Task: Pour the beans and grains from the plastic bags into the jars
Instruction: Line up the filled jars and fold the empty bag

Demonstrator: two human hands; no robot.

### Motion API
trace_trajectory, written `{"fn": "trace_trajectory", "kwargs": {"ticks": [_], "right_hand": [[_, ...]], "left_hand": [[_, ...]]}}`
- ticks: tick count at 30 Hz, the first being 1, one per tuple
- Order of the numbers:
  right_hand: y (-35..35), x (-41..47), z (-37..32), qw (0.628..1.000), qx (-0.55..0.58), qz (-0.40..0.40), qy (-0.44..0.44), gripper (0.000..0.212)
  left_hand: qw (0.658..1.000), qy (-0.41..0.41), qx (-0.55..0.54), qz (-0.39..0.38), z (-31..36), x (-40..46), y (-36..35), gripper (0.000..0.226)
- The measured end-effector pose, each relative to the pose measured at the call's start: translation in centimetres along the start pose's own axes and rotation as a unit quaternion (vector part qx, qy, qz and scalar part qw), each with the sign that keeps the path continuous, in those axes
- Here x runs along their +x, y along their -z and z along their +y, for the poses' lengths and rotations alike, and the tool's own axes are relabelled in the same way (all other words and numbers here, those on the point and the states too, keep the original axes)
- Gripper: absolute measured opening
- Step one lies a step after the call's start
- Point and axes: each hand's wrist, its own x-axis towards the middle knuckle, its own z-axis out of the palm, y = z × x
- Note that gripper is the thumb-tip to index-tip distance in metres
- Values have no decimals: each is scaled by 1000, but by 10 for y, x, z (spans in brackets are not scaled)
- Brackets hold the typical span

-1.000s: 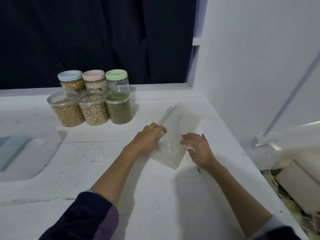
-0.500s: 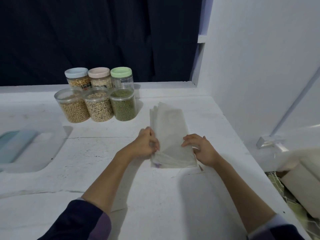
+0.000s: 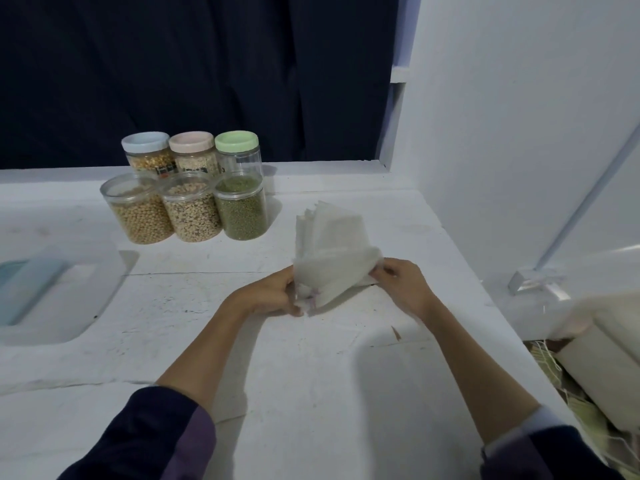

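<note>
Left hand point(image 3: 277, 294) and right hand point(image 3: 398, 282) each pinch the near end of the empty plastic bags point(image 3: 329, 244): light, limp, slippery film, likely best held at edges.

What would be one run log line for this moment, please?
phase: tidying empty bags | left hand: holds bag stack | right hand: pinches stack's right edge | front jars: filled, lidless | pouring: none

a white scuffed counter point(image 3: 311, 368) meets a dark curtain point(image 3: 194, 74) behind and a white wall point(image 3: 519, 116) at right.
</note>
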Motion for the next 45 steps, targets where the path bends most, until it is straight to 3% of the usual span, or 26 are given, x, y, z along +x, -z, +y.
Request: {"fn": "trace_trajectory", "kwargs": {"ticks": [3, 5, 6, 8, 13, 16, 18, 20, 22, 25, 26, 31, 37, 40, 45], "right_hand": [[-12, 13, 1, 994, -69, 56, -71, 53], [-16, 18, -1, 980, -148, 76, -108, 54], [-19, 20, -3, 974, -168, 87, -127, 54], [-23, 24, -5, 963, -199, 104, -151, 51], [-35, 33, 0, 932, -317, 133, -116, 35], [-40, 36, -1, 917, -359, 132, -116, 28], [-45, 36, -2, 916, -352, 154, -114, 19], [-53, 34, -3, 911, -357, 192, -77, 14], [-58, 34, -4, 892, -407, 198, -9, 26], [-58, 39, -2, 887, -436, 134, 72, 30], [-57, 41, 0, 904, -406, 112, 74, 28], [-42, 48, 11, 936, -343, 57, 51, 24], [-19, 30, -9, 965, -261, 21, 25, 53], [-13, 16, -18, 959, -274, 61, 39, 49], [-19, 10, -31, 962, -244, 117, 37, 40]], "left_hand": [[998, 12, -62, 22, 7, -2, -5, 39], [974, 12, -203, 96, 9, 3, -12, 28], [962, 26, -225, 153, 9, 9, -14, 36], [955, 75, -154, 242, 8, 21, -17, 48], [923, 119, -70, 360, 17, 36, -26, 59], [893, 107, -47, 434, 11, 45, -24, 46], [880, 117, 12, 460, 13, 50, -22, 51], [870, 82, 158, 460, 18, 53, -23, 40], [870, 5, 301, 389, 24, 55, -25, 20], [909, -41, 318, 266, 22, 61, -19, 14], [916, -44, 310, 249, 20, 63, -15, 15], [953, -48, 263, 144, 7, 49, -4, 67], [959, -23, 132, 250, 18, 37, 0, 39], [955, 1, 106, 279, 26, 27, 2, 40], [931, 71, 163, 320, 34, 33, -5, 53]]}}
